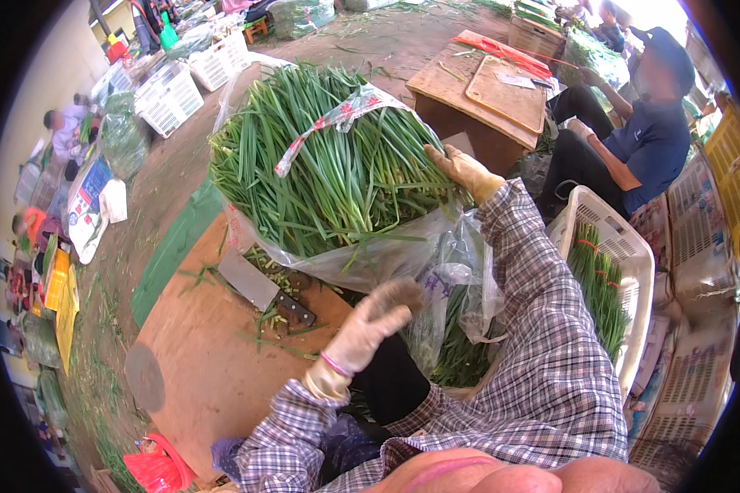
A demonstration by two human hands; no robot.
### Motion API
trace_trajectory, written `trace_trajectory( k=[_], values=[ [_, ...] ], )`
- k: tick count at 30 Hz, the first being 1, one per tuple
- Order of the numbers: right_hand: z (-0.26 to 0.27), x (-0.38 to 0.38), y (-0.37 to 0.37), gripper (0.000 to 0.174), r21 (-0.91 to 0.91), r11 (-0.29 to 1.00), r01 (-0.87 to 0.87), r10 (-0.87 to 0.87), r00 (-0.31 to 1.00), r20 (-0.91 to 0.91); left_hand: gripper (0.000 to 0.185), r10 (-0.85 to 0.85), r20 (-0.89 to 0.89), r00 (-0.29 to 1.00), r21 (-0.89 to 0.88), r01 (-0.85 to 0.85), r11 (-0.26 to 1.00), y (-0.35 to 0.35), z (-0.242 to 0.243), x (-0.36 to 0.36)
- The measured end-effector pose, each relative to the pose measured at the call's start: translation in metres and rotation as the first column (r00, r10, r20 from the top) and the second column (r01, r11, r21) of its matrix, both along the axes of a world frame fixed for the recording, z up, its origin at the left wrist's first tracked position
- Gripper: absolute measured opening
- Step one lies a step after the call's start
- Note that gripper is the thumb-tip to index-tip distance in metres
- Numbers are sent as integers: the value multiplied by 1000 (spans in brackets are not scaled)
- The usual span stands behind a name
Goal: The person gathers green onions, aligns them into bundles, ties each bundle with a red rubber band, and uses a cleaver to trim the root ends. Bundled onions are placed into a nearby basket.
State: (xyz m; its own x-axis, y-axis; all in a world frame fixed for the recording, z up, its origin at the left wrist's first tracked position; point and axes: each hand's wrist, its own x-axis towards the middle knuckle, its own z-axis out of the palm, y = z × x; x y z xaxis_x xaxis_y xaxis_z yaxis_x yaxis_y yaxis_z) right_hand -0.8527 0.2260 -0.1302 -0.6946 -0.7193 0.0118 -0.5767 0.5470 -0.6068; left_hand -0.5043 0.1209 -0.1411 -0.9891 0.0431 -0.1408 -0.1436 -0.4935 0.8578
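A large heap of garlic chives lies on an opened clear plastic bag before me, with a printed strip of film across its top. My right hand, in a pale rubber glove, rests at the heap's right edge; whether it grips any stems I cannot tell. Nearer to me, my gloved left hand is raised above my lap, fingers apart and slightly blurred, holding nothing. A cleaver with a black handle lies on the wooden board among cut stem ends, left of that hand. More greens show beneath the bag.
A white plastic crate at right holds chive bundles with red bands. Beyond the heap stands a wooden table with a cutting board and red strips. A seated person is beside it. Red plastic strips lie at lower left.
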Motion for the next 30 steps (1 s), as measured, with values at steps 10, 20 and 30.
trace_trajectory(
  k=[10,20,30],
  values=[
    [29,30,-16,55,-341,931,133,146,719,679,37,142,-453,880,-741,-461,488,-79,66,-115],
    [17,129,-40,96,-74,979,188,-192,979,-64,24,-408,-368,836,-832,-492,-258,-91,57,-231],
    [10,18,1,76,-311,921,234,-55,869,491,10,-299,-515,804,-724,-594,-350,-96,31,-244]
  ],
)
